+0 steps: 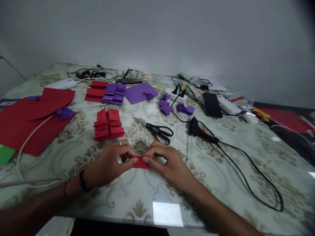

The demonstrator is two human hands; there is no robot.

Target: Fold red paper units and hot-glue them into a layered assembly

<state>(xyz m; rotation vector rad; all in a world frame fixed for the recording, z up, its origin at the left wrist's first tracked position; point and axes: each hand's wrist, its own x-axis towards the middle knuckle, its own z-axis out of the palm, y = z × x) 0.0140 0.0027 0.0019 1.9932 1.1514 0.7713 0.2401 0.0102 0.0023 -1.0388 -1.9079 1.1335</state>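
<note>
as red paper (140, 163) shows between them | left hand (108, 163): grip pinched on it | right hand (172, 164): grip pinched on it

I'm getting a dim feed, squarish white glare (168, 214) on the glossy cream floral tabletop (118, 196) below the bare right hand (168, 159).

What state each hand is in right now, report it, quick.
Left hand: closed, pinching the left end of the small red paper.
Right hand: closed, pinching the right end of the same paper.
</note>
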